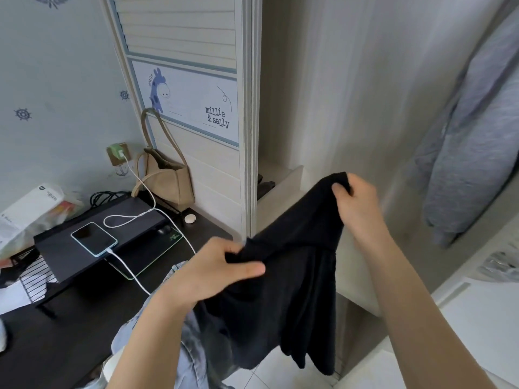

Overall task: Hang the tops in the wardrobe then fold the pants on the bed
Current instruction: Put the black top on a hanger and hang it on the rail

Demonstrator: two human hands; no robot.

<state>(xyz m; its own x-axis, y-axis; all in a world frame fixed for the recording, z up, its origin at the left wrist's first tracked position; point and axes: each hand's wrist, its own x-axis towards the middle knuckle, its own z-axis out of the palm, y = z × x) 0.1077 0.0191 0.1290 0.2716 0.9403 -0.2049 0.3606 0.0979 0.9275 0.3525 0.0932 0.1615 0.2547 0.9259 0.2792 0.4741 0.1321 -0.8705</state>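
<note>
- The black top [283, 279] hangs in the air in front of the open wardrobe [323, 108], stretched between both hands – none of it rests on anything
- The left hand [222, 273] pinches one bunched edge, thumb lying over the cloth
- The right hand [356, 203], higher and further right, grips the other end with curled fingers; the two hands are well apart
- A grey garment [471, 153] hangs inside the wardrobe at the right
- Light-blue denim [188, 346] shows beneath the left forearm
- On the dark desk [56, 346] at the left – a phone [94, 238] on a black riser, plugged into a white cable [140, 217]
- A beige bag [165, 178] stands at the desk's far edge, against the wardrobe door
</note>
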